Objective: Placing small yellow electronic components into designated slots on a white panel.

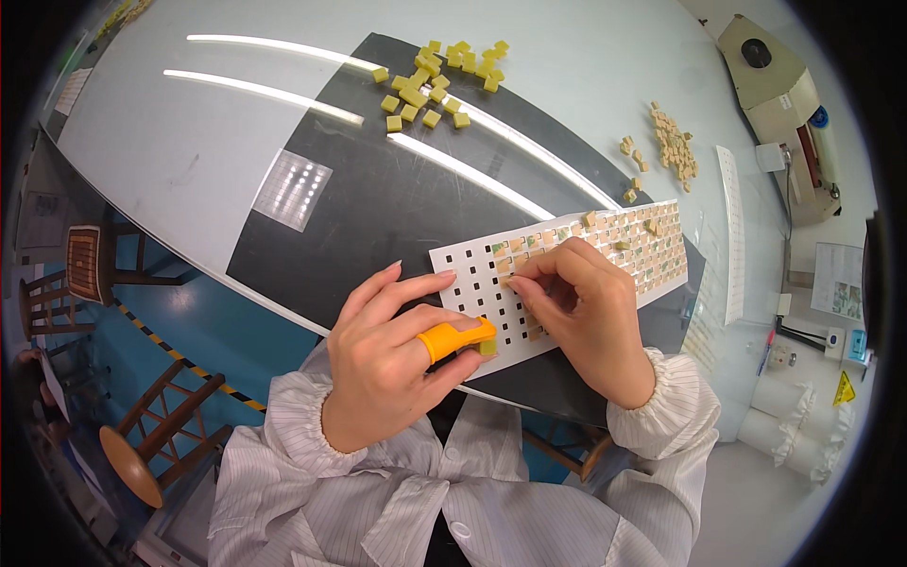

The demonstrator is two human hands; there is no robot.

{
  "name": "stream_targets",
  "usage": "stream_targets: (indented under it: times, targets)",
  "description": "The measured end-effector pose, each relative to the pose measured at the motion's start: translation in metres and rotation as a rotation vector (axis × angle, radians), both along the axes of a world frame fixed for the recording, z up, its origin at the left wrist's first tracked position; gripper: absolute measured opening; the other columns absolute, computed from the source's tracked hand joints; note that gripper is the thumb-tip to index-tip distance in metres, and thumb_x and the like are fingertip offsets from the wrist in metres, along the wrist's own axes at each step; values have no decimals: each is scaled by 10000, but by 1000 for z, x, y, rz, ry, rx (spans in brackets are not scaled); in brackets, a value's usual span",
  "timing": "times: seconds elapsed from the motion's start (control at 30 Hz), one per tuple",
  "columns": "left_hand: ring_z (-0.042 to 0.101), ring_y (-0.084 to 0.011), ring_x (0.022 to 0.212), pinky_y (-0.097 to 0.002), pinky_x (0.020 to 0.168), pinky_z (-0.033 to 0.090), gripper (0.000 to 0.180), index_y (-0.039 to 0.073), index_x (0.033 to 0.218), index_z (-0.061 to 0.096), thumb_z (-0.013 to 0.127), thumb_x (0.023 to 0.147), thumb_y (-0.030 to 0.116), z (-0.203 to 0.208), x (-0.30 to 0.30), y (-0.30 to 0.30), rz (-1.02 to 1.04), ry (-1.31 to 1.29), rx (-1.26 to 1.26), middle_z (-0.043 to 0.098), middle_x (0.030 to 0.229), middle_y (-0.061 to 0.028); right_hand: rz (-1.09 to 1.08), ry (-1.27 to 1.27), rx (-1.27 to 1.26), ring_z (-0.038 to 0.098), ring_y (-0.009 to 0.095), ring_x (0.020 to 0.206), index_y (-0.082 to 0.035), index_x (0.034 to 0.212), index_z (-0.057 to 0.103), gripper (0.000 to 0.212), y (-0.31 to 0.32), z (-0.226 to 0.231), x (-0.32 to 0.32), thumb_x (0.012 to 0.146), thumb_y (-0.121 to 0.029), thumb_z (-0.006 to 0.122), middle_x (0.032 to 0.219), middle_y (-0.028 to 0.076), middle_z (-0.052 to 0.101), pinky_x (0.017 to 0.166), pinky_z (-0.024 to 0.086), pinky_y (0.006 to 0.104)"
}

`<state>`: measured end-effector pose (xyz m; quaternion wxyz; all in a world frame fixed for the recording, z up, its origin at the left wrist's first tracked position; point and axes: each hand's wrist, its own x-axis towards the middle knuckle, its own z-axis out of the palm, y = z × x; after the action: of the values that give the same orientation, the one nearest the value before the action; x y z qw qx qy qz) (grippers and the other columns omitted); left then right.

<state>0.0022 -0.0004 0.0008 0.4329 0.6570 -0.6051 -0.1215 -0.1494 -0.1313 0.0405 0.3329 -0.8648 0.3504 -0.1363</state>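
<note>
A white board [460,281] with rows of small square holes lies slanted on the dark table mat. Small tan pieces [652,248] fill many places on its right part. My left hand [383,354] rests over the board's left end, its thumb and index finger closed on a small yellow-green block [487,348]. An orange finger tool [455,337] sits around that index finger. Its other fingers stretch onto the board's edge. My right hand [590,302] is pinched over the middle of the board; what its fingertips hold is too small to make out.
Several yellow-green blocks [416,90] lie scattered at the far side of the dark mat [359,180]. A heap of small tan pieces [673,146] lies at the far right. Beyond it stands a beige machine [770,80]. Wooden stools [142,463] stand on the blue floor at left.
</note>
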Motion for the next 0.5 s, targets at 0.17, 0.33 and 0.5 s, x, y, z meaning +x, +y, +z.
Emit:
stream_targets:
  times: [0.17, 0.33, 0.5]
  targets:
    - [655, -211, 1026, -493, 958, 462, 196, 88, 797, 743, 839, 651, 176, 1, 1, 0, -11, 5, 6, 711, 847, -24, 11, -13, 116, 555, 57, 617, 3, 850, 651, 96, -3, 4, -2, 824, -40, 733, 740, 15, 602, 550, 437, 195]
    - [657, -213, 1024, -495, 956, 462, 196, 91, 797, 743, 839, 648, 175, -1, 0, 0, -10, 0, 2, 711, 842, -25, -88, -16, 818, 590, 61, 627, 7, 862, 633, 114, -8, 25, -10, 882, -86, 696, 746, 20, 631, 571, 472, 189]
    - [657, -216, 1031, -493, 955, 461, 185, 99, 796, 744, 834, 651, 169, 2, 1, 0, -20, 1, 13, 709, 833, -18, -96, -3, 1160, 624, 78, 645, 14, 864, 625, 115, -3, 21, -10, 902, -84, 672, 773, 44, 652, 602, 520, 206]
